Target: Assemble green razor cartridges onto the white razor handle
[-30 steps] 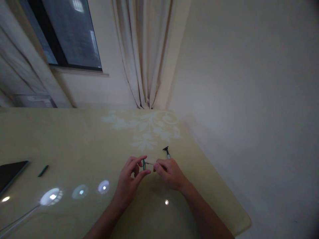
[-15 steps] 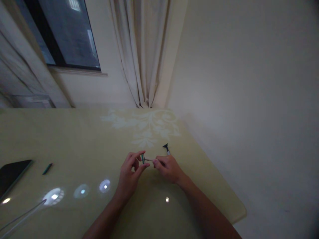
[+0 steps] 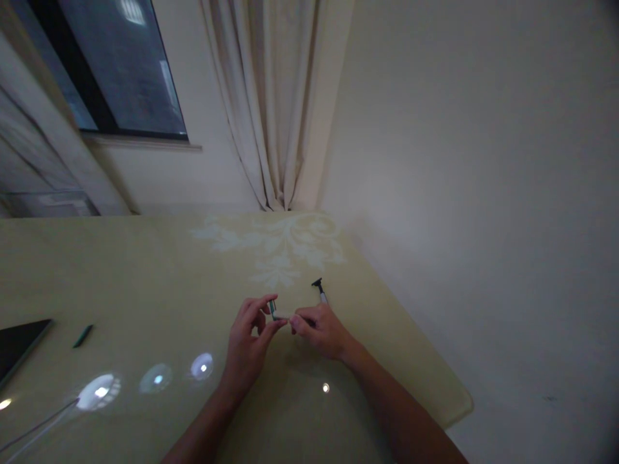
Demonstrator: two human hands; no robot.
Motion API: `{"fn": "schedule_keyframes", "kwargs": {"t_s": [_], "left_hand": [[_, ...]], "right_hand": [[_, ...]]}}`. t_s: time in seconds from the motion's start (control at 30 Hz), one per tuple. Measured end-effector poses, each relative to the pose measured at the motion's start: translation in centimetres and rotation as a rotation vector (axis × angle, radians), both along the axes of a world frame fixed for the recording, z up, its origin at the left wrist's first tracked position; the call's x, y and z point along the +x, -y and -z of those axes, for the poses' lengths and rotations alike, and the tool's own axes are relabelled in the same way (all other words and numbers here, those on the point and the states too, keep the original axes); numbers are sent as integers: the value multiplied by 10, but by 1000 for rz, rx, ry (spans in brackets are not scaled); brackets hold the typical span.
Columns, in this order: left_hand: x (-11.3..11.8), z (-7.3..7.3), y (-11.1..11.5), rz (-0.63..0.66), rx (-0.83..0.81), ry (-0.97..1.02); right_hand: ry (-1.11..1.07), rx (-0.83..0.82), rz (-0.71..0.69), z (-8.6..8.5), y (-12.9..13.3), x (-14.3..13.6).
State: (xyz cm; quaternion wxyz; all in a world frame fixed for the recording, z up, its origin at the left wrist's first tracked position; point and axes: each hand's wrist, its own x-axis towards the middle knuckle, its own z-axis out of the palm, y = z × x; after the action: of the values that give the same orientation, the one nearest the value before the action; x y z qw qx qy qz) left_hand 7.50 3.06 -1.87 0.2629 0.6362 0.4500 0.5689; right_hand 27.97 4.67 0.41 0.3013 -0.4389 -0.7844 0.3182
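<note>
My left hand (image 3: 249, 338) pinches a small razor blade cartridge (image 3: 272, 309), green and silver, upright between thumb and forefinger. From the right, my right hand (image 3: 319, 330) grips a thin pale stick (image 3: 282, 316), its fingers closed around one end. The stick's tip meets the lower part of the cartridge; the kind of tip is too small to make out. Just beyond my right hand, a razor handle (image 3: 320, 290) with a black head and grey grip lies on the table, its near end hidden behind the hand.
A dark flat tablet-like object (image 3: 22, 341) lies at the left of the glossy table (image 3: 159, 277), near a small dark green strip (image 3: 84, 336). A thin pale cable (image 3: 41, 425) shows at bottom left. Curtains (image 3: 271, 103) and a wall (image 3: 459, 193) border the table.
The stick's tip has moved down along the cartridge from its middle to its lower end. My right hand has shifted slightly left and down. The whole view has turned a little.
</note>
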Motion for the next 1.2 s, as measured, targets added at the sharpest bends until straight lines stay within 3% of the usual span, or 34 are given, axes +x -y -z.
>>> {"fn": "schedule_keyframes", "kwargs": {"t_s": [0.17, 0.33, 0.47, 0.63, 0.8, 0.93, 1.1, 1.2], "left_hand": [[1, 0, 4, -28, 4, -16], [0, -2, 6, -36, 36, -20], [-2, -5, 7, -53, 33, -36], [-1, -5, 8, -34, 25, -26], [-1, -3, 7, -25, 13, -20], [1, -2, 7, 22, -14, -7], [2, -4, 8, 61, -52, 15], [1, -5, 9, 81, -74, 16]], "right_hand": [[-32, 6, 50, -3, 1, -1], [-63, -34, -29, -5, 3, -1], [-53, -14, 39, -3, 2, 1], [-49, -12, -22, -3, 4, -1], [-41, 6, 45, -2, 3, 0], [-41, -8, -18, -1, 3, -1], [-6, -1, 53, -2, 2, 2], [-3, -14, 7, -2, 2, 4]]}}
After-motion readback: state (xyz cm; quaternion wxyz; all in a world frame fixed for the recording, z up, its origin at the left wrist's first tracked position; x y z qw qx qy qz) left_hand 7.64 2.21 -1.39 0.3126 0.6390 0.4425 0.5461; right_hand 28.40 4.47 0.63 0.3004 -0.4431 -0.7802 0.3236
